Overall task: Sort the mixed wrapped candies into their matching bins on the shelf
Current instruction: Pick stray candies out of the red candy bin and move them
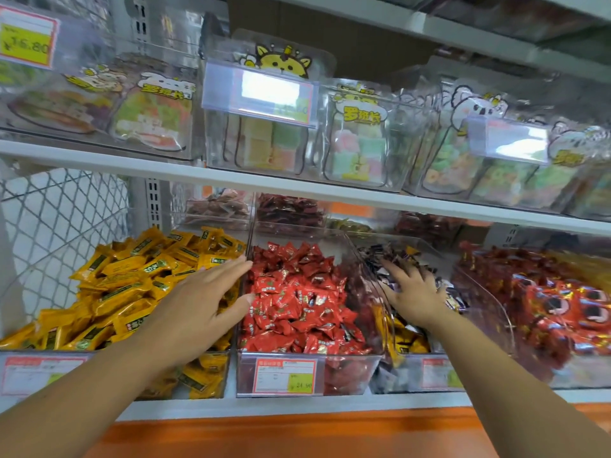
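- Two hands reach over the lower shelf (297, 406), where clear bins stand side by side so each kind of candy keeps to its own place.
- Our left hand (201, 302) lies at eight o'clock in the view, flat on the yellow candies (125, 285). Its fingers are straight and spread, holding nothing, and the fingertips reach the wall shared with the red candies (297, 292). We judge it is there to steady the heap.
- Our right hand (413, 292) is palm down at four o'clock, in the mixed bin (410, 375). Its fingertips sink among the dark wrappers (390, 256), so we cannot tell whether it grips one or only rakes through them.
- Some yellow strays (410, 342) lie at six o'clock from that hand, against the bin's front. We take these for pieces that belong in the yellow heap at nine o'clock.
- A further bin of red packets (562, 309) sits at three o'clock, and the bagged sweets (357, 150) stand at twelve, on the shelf above.
- We judge the sorting has much left to do, since the mixed bin looks full.
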`<state>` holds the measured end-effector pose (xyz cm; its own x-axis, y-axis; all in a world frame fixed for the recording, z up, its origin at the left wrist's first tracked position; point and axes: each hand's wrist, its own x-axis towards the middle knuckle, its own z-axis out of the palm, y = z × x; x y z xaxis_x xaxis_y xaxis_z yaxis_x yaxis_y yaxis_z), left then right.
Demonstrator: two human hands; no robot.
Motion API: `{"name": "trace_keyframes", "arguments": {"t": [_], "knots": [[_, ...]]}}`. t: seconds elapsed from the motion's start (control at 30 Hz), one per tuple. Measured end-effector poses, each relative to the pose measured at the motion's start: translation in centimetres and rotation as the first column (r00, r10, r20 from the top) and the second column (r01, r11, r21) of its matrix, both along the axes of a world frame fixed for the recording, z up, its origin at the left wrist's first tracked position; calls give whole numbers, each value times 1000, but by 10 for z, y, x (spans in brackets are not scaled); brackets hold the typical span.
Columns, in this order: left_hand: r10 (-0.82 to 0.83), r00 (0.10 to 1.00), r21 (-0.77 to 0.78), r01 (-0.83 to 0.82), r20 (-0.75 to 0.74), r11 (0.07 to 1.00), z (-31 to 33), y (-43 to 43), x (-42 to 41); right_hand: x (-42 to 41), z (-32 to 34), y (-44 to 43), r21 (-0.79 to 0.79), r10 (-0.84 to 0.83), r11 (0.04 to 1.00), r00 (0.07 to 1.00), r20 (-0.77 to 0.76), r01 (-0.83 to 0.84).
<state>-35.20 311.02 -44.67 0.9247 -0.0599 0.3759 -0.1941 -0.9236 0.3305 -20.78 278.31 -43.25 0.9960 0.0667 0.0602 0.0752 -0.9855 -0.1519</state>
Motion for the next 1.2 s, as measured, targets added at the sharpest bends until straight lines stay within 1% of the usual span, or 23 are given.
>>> {"name": "trace_keyframes", "arguments": {"t": [0.07, 0.13, 0.2, 0.23, 0.27, 0.3, 0.33, 0.37, 0.4, 0.43, 0.47, 0.5, 0.57, 0.63, 0.77, 0.83, 0.9, 0.93, 1.0, 1.07, 1.13, 1.17, 1.2], "knots": [[2, 1000, -3, -2, 1, 1000, 0, 0, -1, 1, 2, 3, -2, 8, 1000, 999, -48, -9], [-1, 1000, -4, 1, -2, 1000, 0, -1, -1, 1, 7, 6, -8, -7, 1000, 999, -37, 7], [-5, 1000, -4, 5, -1, 1000, 0, -1, -1, -3, 22, 14, -30, 57, 998, 989, 136, -54], [-4, 1000, -3, 4, -3, 1000, -1, 0, -1, -9, 36, 21, 12, 138, 989, 964, 226, -145], [-2, 1000, -1, 2, -4, 1000, -1, 1, 0, -20, 54, 30, 93, 227, 962, 943, 245, -256], [-2, 1000, 1, 2, -4, 1000, -2, 2, 0, -33, 69, 41, 197, 314, 916, 930, 193, -350], [-6, 1000, 2, 6, -1, 1000, -3, 2, 0, -47, 80, 52, 279, 415, 864, 906, 77, -419], [-9, 1000, -2, 9, 4, 1000, -3, 3, 0, -61, 85, 64, 276, 502, 841, 861, -76, -466], [-12, 1000, -7, 12, 6, 1000, -4, 3, 0, -70, 81, 76, 176, 541, 841, 811, -224, -512], [-13, 1000, -12, 13, 6, 1000, -4, 3, 0, -74, 70, 87, 46, 523, 839, 780, -345, -542], [-14, 1000, -14, 14, 4, 1000, -3, 2, 0, -75, 56, 98, -70, 465, 835, 768, -441, -546], [-15, 1000, -14, 16, 4, 1000, -3, 2, 0, -72, 41, 107, -149, 396, 835, 766, -506, -530], [-15, 1000, -16, 15, 3, 1000, -1, 1, -1, -61, 16, 120, -176, 307, 865, 773, -555, -470], [-16, 1000, -23, 16, -3, 1000, -1, 1, -2, -55, 7, 126, -140, 302, 895, 805, -510, -424], [-21, 1000, -35, 21, -3, 999, 1, -1, -3, -48, -10, 126, -104, 361, 916, 909, -209, -387], [-13, 1000, -26, 13, -8, 1000, 1, -1, -3, -40, -8, 122, 17, 342, 939, 931, -126, -342], [-12, 1000, -19, 12, -7, 1000, 1, 0, -3, -32, 2, 118, 260, 283, 935, 951, -126, -243], [-14, 1000, -15, 14, -6, 1000, 1, 0, -3, -28, 9, 117, 387, 263, 901, 956, -127, -197], [-19, 1000, -14, 19, -1, 1000, 1, 0, -2, -23, 19, 118, 579, 248, 800, 965, -82, -157], [-19, 1000, -11, 19, 2, 1000, 1, 1, -2, -22, 27, 126, 738, 254, 659, 967, -40, -143], [-20, 1000, -5, 20, 6, 1000, 0, 1, -1, -24, 35, 134, 859, 352, 498, 933, -71, -122], [-22, 1000, -6, 22, 6, 1000, 0, 2, -1, -22, 37, 136, 875, 417, 469, 904, -96, -123], [-24, 1000, -7, 24, 2, 1000, 0, 2, -1, -23, 41, 135, 849, 460, 507, 880, -118, -151]]}}
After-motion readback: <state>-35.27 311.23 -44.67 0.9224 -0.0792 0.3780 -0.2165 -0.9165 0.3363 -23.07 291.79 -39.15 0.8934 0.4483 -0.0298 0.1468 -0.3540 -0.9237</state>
